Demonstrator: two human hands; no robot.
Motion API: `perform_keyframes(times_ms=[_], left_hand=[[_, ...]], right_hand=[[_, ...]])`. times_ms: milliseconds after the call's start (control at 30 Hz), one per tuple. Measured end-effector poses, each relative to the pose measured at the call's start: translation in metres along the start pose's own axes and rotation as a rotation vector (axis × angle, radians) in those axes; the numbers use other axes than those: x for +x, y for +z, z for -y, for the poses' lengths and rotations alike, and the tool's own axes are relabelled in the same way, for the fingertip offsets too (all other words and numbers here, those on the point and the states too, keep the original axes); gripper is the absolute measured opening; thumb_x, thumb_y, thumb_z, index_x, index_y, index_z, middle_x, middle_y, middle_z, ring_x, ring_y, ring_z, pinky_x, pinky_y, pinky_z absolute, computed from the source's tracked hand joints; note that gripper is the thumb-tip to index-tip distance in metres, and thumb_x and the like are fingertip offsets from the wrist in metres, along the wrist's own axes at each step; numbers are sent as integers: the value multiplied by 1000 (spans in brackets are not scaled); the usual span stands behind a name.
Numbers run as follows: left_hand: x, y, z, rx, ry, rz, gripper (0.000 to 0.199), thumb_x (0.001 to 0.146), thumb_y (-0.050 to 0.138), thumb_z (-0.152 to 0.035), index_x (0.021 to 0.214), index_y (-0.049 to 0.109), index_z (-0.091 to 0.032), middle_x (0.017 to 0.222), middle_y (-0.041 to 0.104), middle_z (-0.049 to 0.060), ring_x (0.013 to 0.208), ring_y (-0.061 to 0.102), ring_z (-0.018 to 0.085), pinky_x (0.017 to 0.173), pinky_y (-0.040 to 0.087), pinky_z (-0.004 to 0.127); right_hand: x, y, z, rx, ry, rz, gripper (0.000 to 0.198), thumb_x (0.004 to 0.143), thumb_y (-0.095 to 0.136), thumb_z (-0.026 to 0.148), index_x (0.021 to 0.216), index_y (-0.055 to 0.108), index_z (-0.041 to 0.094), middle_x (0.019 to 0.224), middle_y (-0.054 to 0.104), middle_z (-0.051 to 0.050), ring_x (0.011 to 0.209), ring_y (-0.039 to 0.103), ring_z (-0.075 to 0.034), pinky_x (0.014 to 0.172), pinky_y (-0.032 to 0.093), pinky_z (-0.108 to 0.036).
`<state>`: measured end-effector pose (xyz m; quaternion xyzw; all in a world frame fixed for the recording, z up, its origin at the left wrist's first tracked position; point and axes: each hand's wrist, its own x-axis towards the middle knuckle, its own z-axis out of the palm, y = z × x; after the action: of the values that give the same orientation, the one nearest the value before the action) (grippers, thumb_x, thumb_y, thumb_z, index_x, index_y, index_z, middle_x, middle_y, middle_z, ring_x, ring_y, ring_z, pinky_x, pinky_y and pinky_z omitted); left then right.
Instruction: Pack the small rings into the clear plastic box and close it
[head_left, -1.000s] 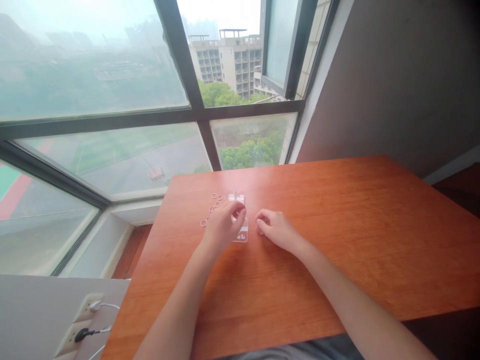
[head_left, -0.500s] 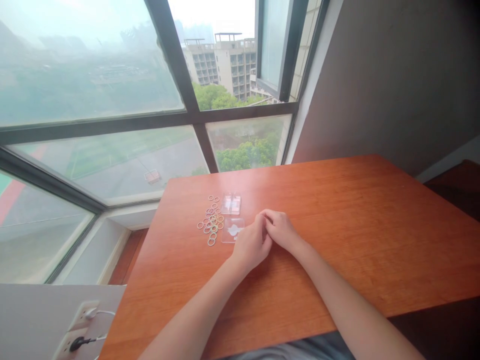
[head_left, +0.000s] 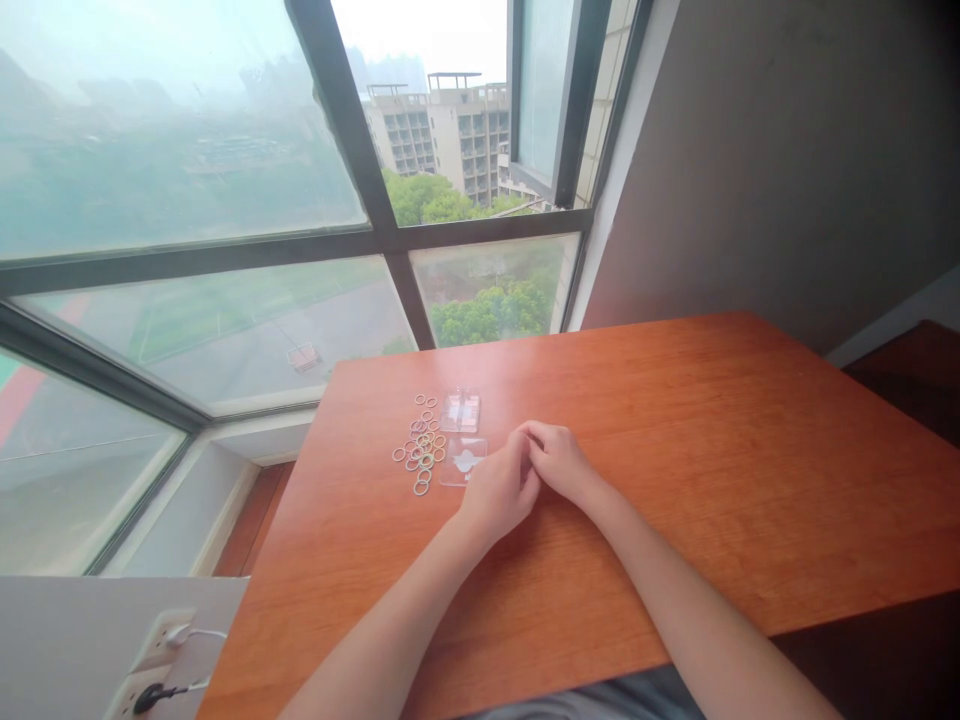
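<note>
My left hand [head_left: 501,488] and my right hand [head_left: 560,460] meet near the middle of the table, resting on its top. Both have their fingers curled in and touching the other hand. Whatever may lie between the fingers is hidden. Just left of my left hand is a clear plastic case [head_left: 460,464] with a white shape in it, its right edge partly covered by that hand. Behind it lies a second clear plastic piece [head_left: 460,412]. Several small thin rings [head_left: 426,461], pale and coloured, are spread in a loose cluster left of these, some overlapping.
The reddish-brown wooden table [head_left: 712,450] stands against large windows [head_left: 292,310], one pane open at the top. A grey wall [head_left: 772,170] rises on the right. Plugs sit in a wall socket [head_left: 161,645] at lower left, below the table's left edge.
The view has shifted very slightly. My hands stay together in the same pose, and the rings and clear pieces lie as before.
</note>
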<state>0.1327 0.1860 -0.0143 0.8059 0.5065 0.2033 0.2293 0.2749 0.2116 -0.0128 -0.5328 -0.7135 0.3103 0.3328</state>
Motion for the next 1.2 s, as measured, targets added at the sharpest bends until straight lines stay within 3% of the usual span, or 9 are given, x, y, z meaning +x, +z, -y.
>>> perform_keyframes(times_ms=[400,600,800,1200], left_hand=[[-8,1,-15,58,26,8,22,83,45,-17,104,39,-21,85,62,6,81,62,23,64,42,31],[-7,3,-17,72,163,40,57,81,47,-17,134,27,-18,103,63,11,92,61,27,76,47,38],[-5,2,-16,84,141,80,42,81,47,-17,122,39,-19,97,63,9,84,61,25,68,45,35],[-4,0,-19,97,142,69,38,80,49,-15,117,39,-19,97,63,8,83,60,23,67,43,32]], right_hand=[[3,4,-10,31,18,-32,26,81,45,14,84,69,22,81,72,-1,78,64,-17,71,45,-25],[2,5,-16,55,8,-112,26,83,44,19,89,69,19,72,68,-1,68,62,-16,66,45,-25],[3,6,-18,40,31,-82,24,84,46,22,89,69,19,73,68,-1,70,62,-16,66,46,-25],[4,8,-23,49,32,-82,24,84,46,24,88,69,19,75,69,-3,70,62,-17,65,44,-26]])
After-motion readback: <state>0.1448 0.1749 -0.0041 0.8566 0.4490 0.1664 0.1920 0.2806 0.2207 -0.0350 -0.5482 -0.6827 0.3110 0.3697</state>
